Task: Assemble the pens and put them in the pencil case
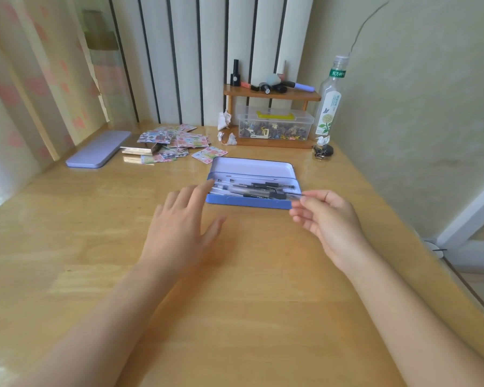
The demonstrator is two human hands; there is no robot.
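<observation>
One pen (266,195) pinched at its right end by my right hand (326,219), long axis left-right along the case (252,203) front wall, over the tray (others already inside). Left hand (179,227) spread flat, empty, nearer the case's left end.

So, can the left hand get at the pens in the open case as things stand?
Probably yes. The left hand is open and empty, with its fingertips by the left end of the case. The lid is up, and nothing covers the pens there. The right hand holds a pen at the other end.
</observation>
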